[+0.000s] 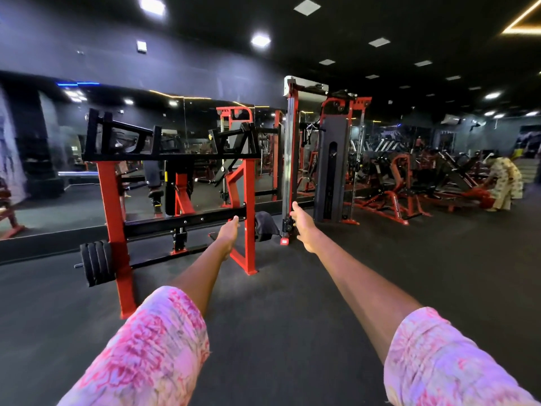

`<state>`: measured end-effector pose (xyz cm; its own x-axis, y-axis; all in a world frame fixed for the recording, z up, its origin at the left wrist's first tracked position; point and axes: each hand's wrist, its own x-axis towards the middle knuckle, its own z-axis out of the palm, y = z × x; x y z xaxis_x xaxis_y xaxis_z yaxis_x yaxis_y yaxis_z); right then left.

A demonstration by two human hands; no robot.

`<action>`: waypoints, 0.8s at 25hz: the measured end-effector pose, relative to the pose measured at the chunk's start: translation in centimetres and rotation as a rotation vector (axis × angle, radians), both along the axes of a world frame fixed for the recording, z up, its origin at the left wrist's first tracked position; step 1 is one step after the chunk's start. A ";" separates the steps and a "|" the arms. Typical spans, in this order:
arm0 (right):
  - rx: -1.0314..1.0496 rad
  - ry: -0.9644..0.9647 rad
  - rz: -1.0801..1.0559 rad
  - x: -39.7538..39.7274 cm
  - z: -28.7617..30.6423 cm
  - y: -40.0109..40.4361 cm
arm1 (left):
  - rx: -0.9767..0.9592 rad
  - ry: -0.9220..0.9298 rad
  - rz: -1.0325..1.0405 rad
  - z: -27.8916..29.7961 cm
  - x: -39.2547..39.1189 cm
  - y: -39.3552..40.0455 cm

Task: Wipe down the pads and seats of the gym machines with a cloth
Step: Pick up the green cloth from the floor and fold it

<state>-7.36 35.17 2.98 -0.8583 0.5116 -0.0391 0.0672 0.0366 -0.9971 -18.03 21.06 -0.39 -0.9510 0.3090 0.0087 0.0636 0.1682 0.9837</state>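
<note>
Both my arms reach straight forward in pink patterned sleeves. My left hand (229, 233) is edge-on to the camera with straight fingers and holds nothing. My right hand (303, 222) is open too, thumb up, also empty. No cloth shows in either hand. Ahead on the left stands a red and black plate-loaded machine (175, 183) with a black pad (152, 174) behind its frame. A dark bundle (265, 225), perhaps a bag or cloth, lies on the floor between my hands, by the machine's right post.
A red cable tower (289, 159) and a grey weight-stack machine (332, 168) stand ahead. Black plates (96, 262) hang low left. Mirrors line the far wall. Another person (505, 183) bends over red machines at the far right. Dark rubber floor (292, 303) lies in front.
</note>
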 end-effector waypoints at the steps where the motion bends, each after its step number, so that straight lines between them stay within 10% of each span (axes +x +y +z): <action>1: 0.000 -0.003 0.005 -1.4 0.1 1.7 | 0.007 0.002 -0.007 0.1 -1.3 1.7; 20: -0.054 -0.050 0.078 -40.3 -3.8 30.5 | -0.007 0.002 -0.023 -2.1 -41.3 33.0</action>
<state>-47.71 65.63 -0.86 -0.8917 0.4393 -0.1087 0.1161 -0.0100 -0.9932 -59.31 54.07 -2.46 -0.9438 0.3304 0.0087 0.0699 0.1739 0.9823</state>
